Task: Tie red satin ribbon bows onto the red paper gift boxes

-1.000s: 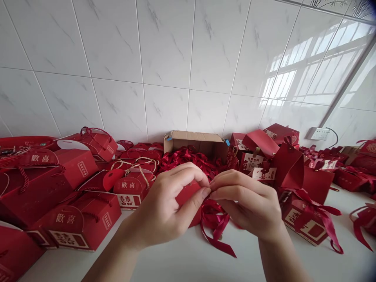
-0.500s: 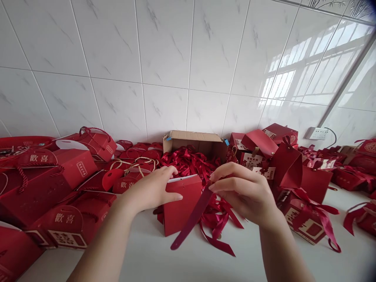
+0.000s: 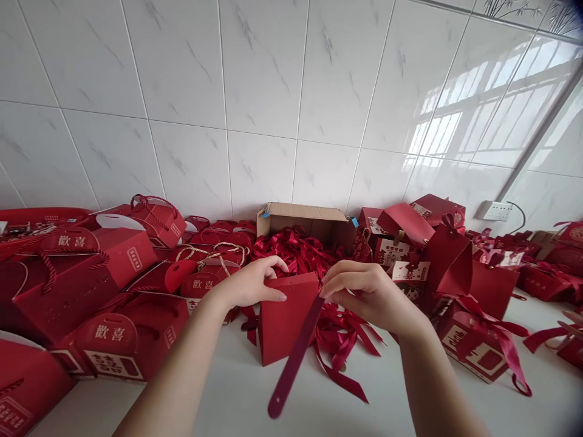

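Observation:
A plain red box [image 3: 288, 315] stands upright on the white table, with small holes near its top edge. My left hand [image 3: 255, 283] grips its upper left part, thumb on the front face and fingers behind the top. My right hand [image 3: 364, 292] pinches the upper end of a dark red strap [image 3: 296, 358] at the box's upper right corner. The strap slants down and left in front of the box, its rounded lower end hanging free with a small hole in it. Loose red ribbons [image 3: 339, 340] lie just right of the box.
An open cardboard carton [image 3: 307, 212] full of red ribbons stands behind. Red boxes with rope handles [image 3: 109, 340] crowd the left. Ribboned boxes [image 3: 476, 340] stand at the right. A tiled wall [image 3: 259, 79] with a socket [image 3: 494, 210] backs the table [image 3: 228, 394].
The strap now hangs more steeply, its free end lower. The box's top edge looks more closed, with its white inner side no longer showing. The whole view has shifted slightly.

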Available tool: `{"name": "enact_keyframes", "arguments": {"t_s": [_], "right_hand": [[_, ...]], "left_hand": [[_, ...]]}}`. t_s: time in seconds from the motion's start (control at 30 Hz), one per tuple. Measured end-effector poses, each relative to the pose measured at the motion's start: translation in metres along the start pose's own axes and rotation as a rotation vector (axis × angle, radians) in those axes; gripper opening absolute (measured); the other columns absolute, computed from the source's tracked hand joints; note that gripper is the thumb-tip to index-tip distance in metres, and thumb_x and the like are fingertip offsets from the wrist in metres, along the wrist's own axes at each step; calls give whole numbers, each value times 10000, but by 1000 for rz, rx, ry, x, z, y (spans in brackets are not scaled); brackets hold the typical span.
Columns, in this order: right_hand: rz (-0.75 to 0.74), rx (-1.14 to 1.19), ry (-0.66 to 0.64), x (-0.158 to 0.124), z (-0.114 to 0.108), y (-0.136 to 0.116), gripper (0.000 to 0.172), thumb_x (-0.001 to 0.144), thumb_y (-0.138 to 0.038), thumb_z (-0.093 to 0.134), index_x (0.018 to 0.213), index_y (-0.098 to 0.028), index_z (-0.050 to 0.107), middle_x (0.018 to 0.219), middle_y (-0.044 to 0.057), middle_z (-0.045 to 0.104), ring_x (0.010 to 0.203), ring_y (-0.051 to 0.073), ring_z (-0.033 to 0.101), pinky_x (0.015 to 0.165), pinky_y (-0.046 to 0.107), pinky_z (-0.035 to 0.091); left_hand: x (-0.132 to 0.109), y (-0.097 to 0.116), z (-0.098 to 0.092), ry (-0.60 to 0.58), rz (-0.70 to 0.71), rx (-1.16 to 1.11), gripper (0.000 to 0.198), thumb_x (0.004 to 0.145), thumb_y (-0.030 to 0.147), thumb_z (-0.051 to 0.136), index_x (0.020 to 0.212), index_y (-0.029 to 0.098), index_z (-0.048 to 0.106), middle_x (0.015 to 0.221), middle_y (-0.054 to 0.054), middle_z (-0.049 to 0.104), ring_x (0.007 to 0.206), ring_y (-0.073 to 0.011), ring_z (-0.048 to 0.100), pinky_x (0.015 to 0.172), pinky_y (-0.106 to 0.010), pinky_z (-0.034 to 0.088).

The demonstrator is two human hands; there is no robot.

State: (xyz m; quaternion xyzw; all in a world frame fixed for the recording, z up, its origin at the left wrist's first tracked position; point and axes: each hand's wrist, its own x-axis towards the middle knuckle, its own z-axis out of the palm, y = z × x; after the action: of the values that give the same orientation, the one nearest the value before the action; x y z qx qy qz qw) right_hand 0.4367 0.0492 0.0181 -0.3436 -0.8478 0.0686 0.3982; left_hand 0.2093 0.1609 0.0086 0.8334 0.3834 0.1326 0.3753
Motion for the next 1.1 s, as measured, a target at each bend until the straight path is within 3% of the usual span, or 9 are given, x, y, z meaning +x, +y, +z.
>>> {"name": "enact_keyframes", "arguments": {"t_s": [0.2,0.37,0.63,0.77,0.93,1.1], "right_hand": [[81,-53,-69,4,7,9,175,857,-86,571,852,-184,716,861,48,673,778,128,644,677,244,540],[89,-50,-101,6,10,8,156,854,-96,584,848,-183,714,853,41,683,778,126,649,694,243,539],[112,-2,-83,6,13,14,145,850,-108,595,844,-182,719,870,50,677,788,131,649,703,257,550],[83,69,91,7,15,17,95,828,-162,649,826,-203,735,927,62,644,934,170,634,791,308,557],[24,137,384,10,24,5,36,760,-225,743,788,-246,736,1208,70,564,1242,248,484,1011,422,448],[24,168,585,9,29,-14,38,771,-218,731,796,-246,724,1356,55,501,1301,281,439,1007,441,449]], "left_hand": [[-4,2,-1,117,81,85,332,699,366,668,980,260,527,997,-7,617,834,-204,609,649,-260,440],[-4,2,-1,183,65,113,244,678,394,681,755,207,545,843,-11,641,765,-206,608,594,-257,418],[4,-7,-2,283,65,157,265,740,455,609,691,195,605,733,-33,663,695,-222,605,577,-288,390],[-7,10,-4,364,150,150,259,791,446,578,738,199,638,778,-26,689,721,-211,616,586,-280,404],[-31,39,-1,540,303,47,258,825,439,586,781,200,673,760,-1,705,657,-163,619,562,-250,437],[-51,59,10,639,477,58,204,844,376,600,784,196,675,709,7,694,618,-138,612,571,-249,467]]}}
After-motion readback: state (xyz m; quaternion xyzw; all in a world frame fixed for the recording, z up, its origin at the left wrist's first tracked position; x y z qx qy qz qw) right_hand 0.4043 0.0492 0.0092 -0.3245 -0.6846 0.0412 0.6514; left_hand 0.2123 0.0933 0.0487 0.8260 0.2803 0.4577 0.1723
